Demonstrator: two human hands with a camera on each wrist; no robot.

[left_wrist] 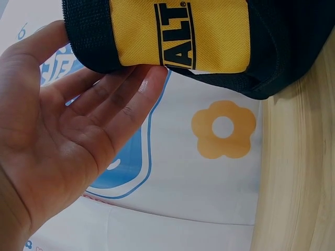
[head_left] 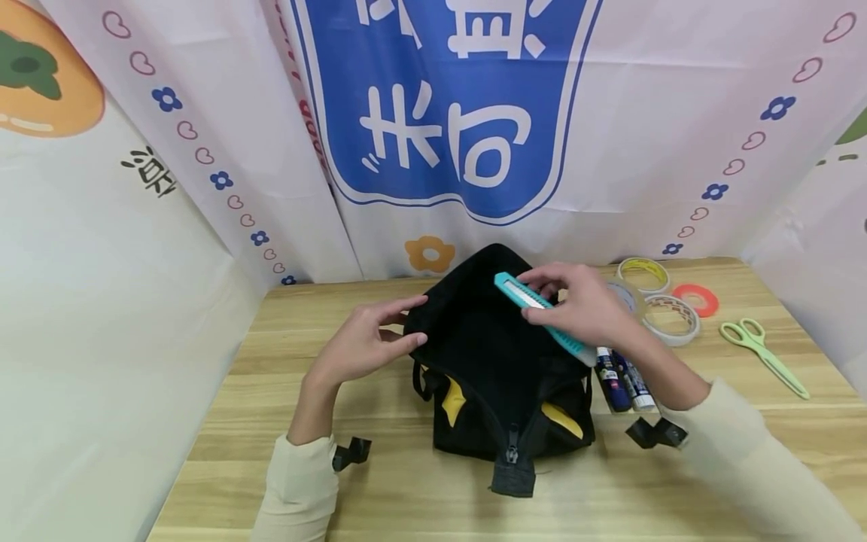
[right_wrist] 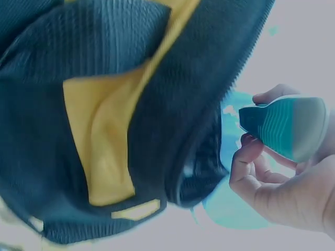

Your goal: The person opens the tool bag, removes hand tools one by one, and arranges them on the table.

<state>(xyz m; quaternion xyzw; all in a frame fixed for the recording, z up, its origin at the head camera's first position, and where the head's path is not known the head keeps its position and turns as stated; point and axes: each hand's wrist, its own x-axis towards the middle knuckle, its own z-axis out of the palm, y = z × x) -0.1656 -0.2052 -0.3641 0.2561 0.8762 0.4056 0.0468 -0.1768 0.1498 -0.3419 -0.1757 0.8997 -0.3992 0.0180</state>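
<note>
A black tool bag (head_left: 467, 406) with yellow patches lies unzipped on the table, its mouth gaping. My left hand (head_left: 366, 339) holds the left rim of that mouth, thumb and fingertips at the edge. In the left wrist view, the fingers lie against the yellow label (left_wrist: 209, 36) while the thumb meets the zipper edge. Over the bag's right side, my right hand (head_left: 576, 301) pinches a teal box cutter (head_left: 542, 309) between thumb and fingers. The knife's pale end (right_wrist: 309, 128) faces the right wrist camera.
Right of the bag are several tape rolls (head_left: 692, 331), including a red one (head_left: 711, 301), and green scissors (head_left: 765, 357). Two glue sticks (head_left: 612, 384) lie beside the bag, partly behind my right wrist. A printed cloth (head_left: 609, 150) hangs along the table's back edge.
</note>
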